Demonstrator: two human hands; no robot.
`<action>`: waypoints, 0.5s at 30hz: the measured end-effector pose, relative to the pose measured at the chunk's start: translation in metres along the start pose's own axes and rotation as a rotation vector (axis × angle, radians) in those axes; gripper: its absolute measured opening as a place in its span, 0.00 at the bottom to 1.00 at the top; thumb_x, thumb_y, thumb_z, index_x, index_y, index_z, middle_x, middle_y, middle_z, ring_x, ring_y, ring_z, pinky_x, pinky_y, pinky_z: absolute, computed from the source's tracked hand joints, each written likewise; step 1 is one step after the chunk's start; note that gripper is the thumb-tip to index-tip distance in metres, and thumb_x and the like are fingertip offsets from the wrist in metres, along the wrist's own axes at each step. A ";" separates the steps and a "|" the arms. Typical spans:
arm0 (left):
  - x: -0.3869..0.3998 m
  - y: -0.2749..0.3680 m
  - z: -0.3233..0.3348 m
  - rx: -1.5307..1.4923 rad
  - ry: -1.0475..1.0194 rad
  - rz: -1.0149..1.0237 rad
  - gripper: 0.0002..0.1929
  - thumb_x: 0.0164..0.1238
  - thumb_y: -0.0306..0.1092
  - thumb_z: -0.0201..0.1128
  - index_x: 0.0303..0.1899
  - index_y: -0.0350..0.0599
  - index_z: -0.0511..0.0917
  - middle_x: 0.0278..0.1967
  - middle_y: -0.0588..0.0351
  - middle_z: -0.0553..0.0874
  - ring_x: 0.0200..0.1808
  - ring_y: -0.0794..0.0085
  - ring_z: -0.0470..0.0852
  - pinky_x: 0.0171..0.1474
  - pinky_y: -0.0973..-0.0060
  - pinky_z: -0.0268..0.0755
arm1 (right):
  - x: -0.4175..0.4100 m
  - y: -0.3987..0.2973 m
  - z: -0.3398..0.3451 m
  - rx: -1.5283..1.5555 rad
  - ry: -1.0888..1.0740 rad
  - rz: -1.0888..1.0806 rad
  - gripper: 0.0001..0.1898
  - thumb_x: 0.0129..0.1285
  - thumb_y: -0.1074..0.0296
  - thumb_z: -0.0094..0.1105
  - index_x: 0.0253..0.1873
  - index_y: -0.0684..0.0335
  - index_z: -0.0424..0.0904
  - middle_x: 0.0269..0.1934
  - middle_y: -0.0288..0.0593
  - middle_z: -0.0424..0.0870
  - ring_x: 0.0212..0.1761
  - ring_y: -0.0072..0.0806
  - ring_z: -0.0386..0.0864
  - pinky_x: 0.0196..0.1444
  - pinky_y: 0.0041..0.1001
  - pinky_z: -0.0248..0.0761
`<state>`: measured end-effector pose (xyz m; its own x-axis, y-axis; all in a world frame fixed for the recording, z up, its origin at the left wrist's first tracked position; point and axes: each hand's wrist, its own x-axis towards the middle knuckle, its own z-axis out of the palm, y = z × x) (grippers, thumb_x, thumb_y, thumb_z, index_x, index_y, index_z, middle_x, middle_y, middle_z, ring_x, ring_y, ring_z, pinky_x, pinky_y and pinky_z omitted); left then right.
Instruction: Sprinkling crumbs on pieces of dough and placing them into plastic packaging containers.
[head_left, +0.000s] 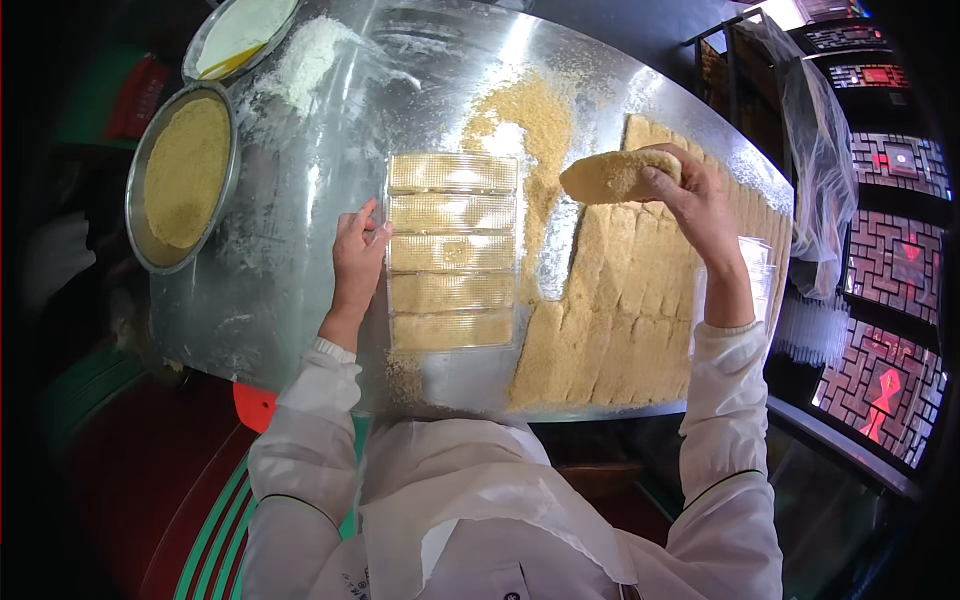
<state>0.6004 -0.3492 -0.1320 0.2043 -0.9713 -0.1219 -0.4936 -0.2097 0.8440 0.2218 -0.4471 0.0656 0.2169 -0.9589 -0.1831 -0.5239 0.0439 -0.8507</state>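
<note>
My right hand (694, 199) grips a long, crumb-coated piece of dough (611, 176) by its right end, held above the metal table. Beneath and beside it, many similar coated dough pieces (600, 337) lie packed side by side in rows. My left hand (361, 251) rests at the left edge of a clear plastic tray (517, 255), its fingertips near the rim and nothing seen in its grasp. The tray has several long compartments with a ribbed surface, stacked front to back; whether they hold anything is hard to tell through the glare.
Loose crumbs (536, 112) are spread behind the tray. A metal bowl of yellowish crumbs (187, 176) stands at the left, beside a bowl of white powder (244, 34). White flour (307, 64) lies nearby. More clear plastic trays (756, 259) sit on the coated pieces, behind my right wrist.
</note>
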 end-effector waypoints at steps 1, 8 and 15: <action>0.006 -0.001 0.001 -0.038 0.030 0.012 0.24 0.69 0.29 0.66 0.66 0.42 0.76 0.37 0.63 0.71 0.34 0.81 0.69 0.41 0.82 0.68 | 0.001 -0.004 0.011 0.133 0.009 0.002 0.12 0.71 0.68 0.60 0.53 0.69 0.81 0.38 0.39 0.87 0.36 0.21 0.82 0.42 0.24 0.76; 0.035 0.008 0.009 -0.106 0.029 -0.049 0.23 0.69 0.28 0.66 0.65 0.46 0.78 0.34 0.62 0.72 0.32 0.79 0.71 0.41 0.79 0.70 | 0.039 0.041 0.133 0.738 0.013 0.190 0.15 0.72 0.69 0.59 0.59 0.68 0.77 0.44 0.42 0.86 0.44 0.26 0.84 0.53 0.30 0.82; 0.036 0.004 0.012 -0.133 -0.006 -0.024 0.24 0.68 0.26 0.64 0.66 0.51 0.77 0.32 0.58 0.71 0.31 0.74 0.73 0.41 0.74 0.72 | 0.054 0.065 0.159 0.957 0.021 0.359 0.21 0.73 0.74 0.52 0.67 0.72 0.65 0.54 0.54 0.80 0.53 0.39 0.84 0.58 0.40 0.83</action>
<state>0.5955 -0.3861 -0.1388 0.2096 -0.9668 -0.1459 -0.3720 -0.2169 0.9025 0.3306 -0.4514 -0.0775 0.1573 -0.8495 -0.5035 0.3246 0.5260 -0.7861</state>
